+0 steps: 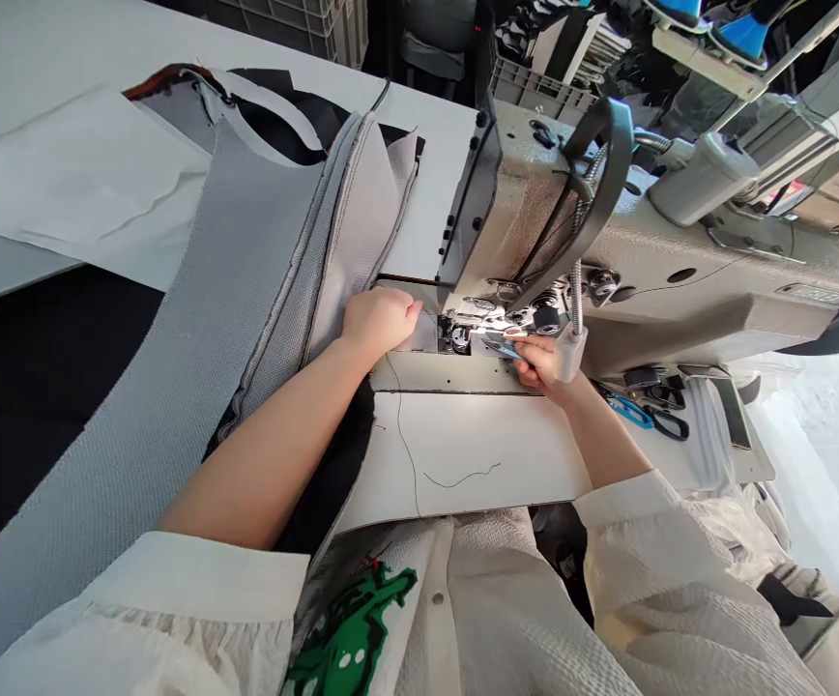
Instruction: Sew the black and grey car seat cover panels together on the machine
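Observation:
Beside the sewing machine's needle area [457, 333], my left hand [382, 319] is closed in a fist next to the grey fabric piece [260, 242]; what its fingers hold is hidden. A dark thread [406, 445] hangs down below this fist over the table edge. My right hand [541, 365] grips small blue thread snips [503, 349], their blades pointing left toward the presser foot. The grey fabric has stitched, folded seams and lies left of the machine, drooping over the near edge past my left forearm.
The sewing machine [680, 261] fills the right side. Blue-handled scissors [629, 410] and a phone [733, 411] lie right of my right forearm. White sheet material [78, 174] lies on the left table. A loose thread [463, 478] rests near the front edge. Crates [296, 24] stand behind.

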Demonstrator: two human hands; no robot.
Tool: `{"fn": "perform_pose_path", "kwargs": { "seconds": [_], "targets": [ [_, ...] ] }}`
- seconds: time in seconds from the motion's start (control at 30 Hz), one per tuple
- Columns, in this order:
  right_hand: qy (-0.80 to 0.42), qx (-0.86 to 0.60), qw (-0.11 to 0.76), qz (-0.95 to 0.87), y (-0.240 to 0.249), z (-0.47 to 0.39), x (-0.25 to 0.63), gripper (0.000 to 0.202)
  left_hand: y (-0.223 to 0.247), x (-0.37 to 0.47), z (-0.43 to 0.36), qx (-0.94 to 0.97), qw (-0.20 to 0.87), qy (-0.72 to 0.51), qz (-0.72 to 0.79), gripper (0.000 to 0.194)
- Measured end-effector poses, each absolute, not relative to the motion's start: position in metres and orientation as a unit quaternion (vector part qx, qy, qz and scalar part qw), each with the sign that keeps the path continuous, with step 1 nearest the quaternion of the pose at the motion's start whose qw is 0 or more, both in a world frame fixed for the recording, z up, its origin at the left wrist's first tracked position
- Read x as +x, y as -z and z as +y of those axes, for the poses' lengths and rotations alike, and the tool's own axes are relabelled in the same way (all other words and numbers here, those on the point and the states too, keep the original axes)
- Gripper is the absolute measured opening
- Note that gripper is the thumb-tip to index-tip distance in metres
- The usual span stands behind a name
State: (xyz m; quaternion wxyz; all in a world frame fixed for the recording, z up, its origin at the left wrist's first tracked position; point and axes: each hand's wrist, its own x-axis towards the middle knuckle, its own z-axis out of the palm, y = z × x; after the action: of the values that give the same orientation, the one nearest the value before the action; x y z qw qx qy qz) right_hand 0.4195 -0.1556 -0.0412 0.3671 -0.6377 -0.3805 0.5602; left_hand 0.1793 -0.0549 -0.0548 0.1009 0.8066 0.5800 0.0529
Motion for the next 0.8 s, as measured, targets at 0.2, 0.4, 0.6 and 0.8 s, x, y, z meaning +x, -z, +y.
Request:
{"fn": "perform_pose_path", "kwargs": {
  "seconds": [0.2, 0.4, 0.6, 0.8],
  "targets": [
    [-0.578, -0.630, 0.353, -0.380, 0.041, -0.149, 0.397, 0.034, 0.052, 0.180, -0.056, 0.802, 0.099, -0.048, 0.586, 0.045],
    [-0.564, -0.646, 0.349, -0.379, 0.042, -0.152, 0.392, 0.038, 0.054, 0.180, -0.055, 0.804, 0.095, -0.051, 0.585, 0.046],
    [-0.558, -0.643, 0.336, -0.402, 0.039, -0.157, 0.395, 0.046, 0.052, 0.179, -0.057, 0.805, 0.086, -0.053, 0.584, 0.045],
    [-0.534, -0.654, 0.320, -0.430, 0.031, -0.162, 0.395, 0.032, 0.049, 0.179, -0.059, 0.807, 0.091, -0.052, 0.581, 0.045]
  ]
}}
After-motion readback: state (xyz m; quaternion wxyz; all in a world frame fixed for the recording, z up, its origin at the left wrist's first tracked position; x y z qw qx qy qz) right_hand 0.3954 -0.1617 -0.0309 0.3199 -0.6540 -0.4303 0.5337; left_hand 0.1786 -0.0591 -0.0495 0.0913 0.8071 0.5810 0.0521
